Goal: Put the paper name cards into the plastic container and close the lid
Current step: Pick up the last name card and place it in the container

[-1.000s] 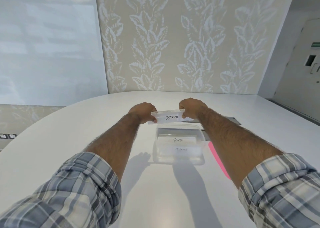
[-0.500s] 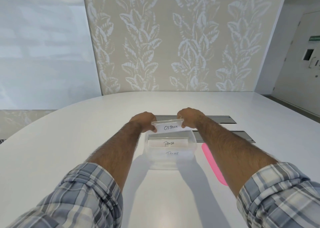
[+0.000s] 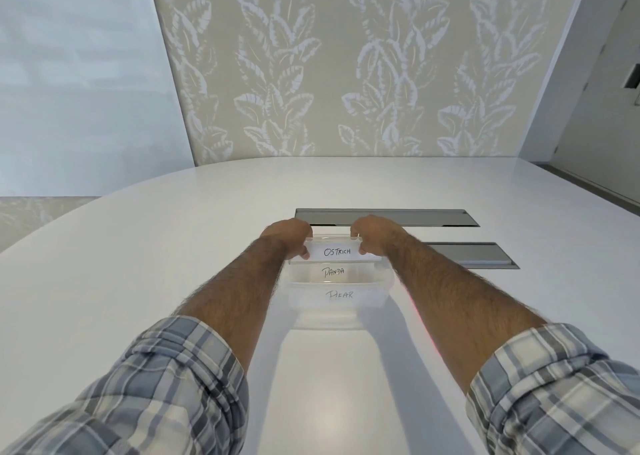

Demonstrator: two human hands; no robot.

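On the white table I see the clear plastic container between the two forearms, with the PANDA card and the BEAR card inside it. The left hand and the right hand each pinch one end of the OSTRICH card, at the far end of the container.

White table, curved far edge. Two grey recessed strips in its top: far strip, nearer strip offset right. Leaf-patterned wall behind; pale blank panel left; door right. Thin pink sliver on the table, mostly hidden, possibly a flat object's edge.
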